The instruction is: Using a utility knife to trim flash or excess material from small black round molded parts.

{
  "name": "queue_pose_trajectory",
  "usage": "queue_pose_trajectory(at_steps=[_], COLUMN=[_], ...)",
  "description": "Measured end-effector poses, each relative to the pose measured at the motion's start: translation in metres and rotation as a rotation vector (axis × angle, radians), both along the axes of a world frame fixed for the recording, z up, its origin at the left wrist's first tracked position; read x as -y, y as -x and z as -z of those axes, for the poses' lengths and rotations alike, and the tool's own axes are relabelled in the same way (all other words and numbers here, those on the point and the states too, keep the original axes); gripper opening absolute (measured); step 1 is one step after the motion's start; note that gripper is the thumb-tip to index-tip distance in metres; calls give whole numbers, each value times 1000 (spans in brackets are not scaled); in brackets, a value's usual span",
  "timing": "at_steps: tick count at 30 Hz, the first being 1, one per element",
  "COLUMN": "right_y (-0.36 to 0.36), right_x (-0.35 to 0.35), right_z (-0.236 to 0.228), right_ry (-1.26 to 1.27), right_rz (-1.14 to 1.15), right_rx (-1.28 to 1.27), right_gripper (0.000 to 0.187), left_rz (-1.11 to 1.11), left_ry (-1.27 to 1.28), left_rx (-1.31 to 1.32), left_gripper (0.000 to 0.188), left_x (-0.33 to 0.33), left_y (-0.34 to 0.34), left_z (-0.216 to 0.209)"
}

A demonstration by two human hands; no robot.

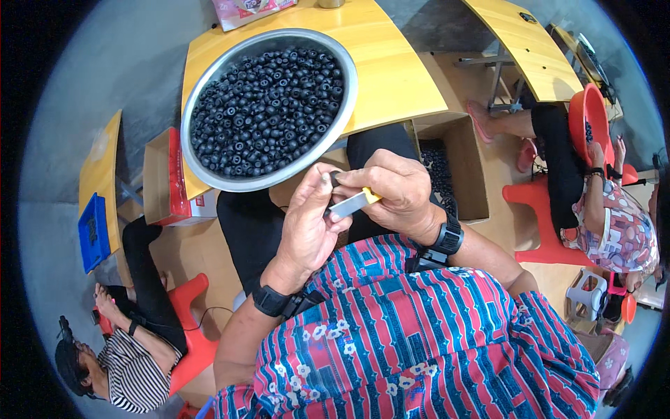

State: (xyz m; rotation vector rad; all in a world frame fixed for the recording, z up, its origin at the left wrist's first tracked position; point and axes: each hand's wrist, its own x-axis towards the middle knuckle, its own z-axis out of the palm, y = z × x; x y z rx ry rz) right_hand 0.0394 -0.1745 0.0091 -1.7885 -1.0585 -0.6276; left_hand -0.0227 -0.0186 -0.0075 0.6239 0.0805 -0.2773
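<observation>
Left hand (307,222): thumb and finger pinched on a small dark piece (336,179), near the bowl's lower right rim.
Right hand (392,190): gripping a flat tool (351,204), grey strip, yellow end under the fingers; fingertips right beside the small dark piece, contact unclear.
Tool position: strip slants down-left toward the left hand's fingers; touching or just clear of them, cannot tell.
Metal bowl (351,80): wide, at the near edge of the yellow counter (394,77), heaped with round black pieces (269,112), many showing a ringed end.
Cardboard box (476,167): open, right of the knees, dark bits inside.
Left side: seated person in a striped top (139,370); blue tray (106,241) nearby.
Right side: another seated person with a red basin (578,115).
</observation>
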Motion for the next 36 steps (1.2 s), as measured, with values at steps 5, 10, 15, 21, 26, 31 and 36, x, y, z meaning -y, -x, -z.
queue_pose_trajectory(at_steps=[5, 10, 15, 21, 26, 31, 36], right_y=[6, 4, 6, 8, 7, 7, 6], right_x=[6, 7, 6, 6, 6, 7, 6], right_z=[-6, 5, 2, 2, 1, 2, 3], right_ry=[14, -42, -24, -5, 8, 23, 23], right_rz=[23, 92, 60, 50, 17, 14, 5], right_rx=[-135, -233, -282, -295, -306, -305, -296], right_gripper=[23, 20, 20, 18, 14, 13, 11], left_rz=[-38, -112, -283, -303, -294, -118, -92], left_ry=[58, 271, -539, -1890, -2082, -2128, -2187], left_rx=[19, 80, 141, 360, 522, 409, 344], left_gripper=[28, 27, 15, 16, 19, 21, 21], left_x=[-12, -57, -104, -109, -104, -98, -99], left_y=[-6, -21, -42, -52, -53, -58, -60], left_z=[-15, -19, -29, -31, -27, -31, -29])
